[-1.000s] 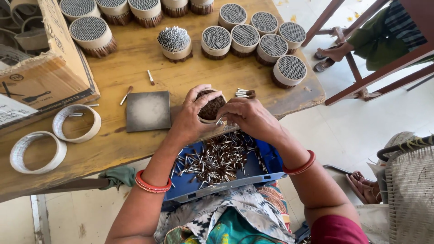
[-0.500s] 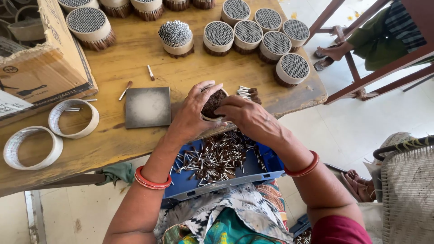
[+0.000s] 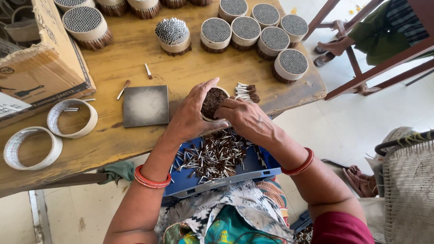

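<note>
My left hand grips a round ring-bound bundle of thin sticks, its dark tips facing up, at the front edge of the wooden table. My right hand rests against the bundle's right side, fingertips on its top. Below both hands a blue tray on my lap holds many loose sticks. A small pile of sticks lies on the table just right of the bundle.
Several filled round bundles stand along the table's far side. A grey square tile, two empty rings and a cardboard box lie to the left. Another person's feet and chair legs are at upper right.
The hands and the bundle have stayed in much the same spot; my right fingers shifted slightly over the bundle's top.
</note>
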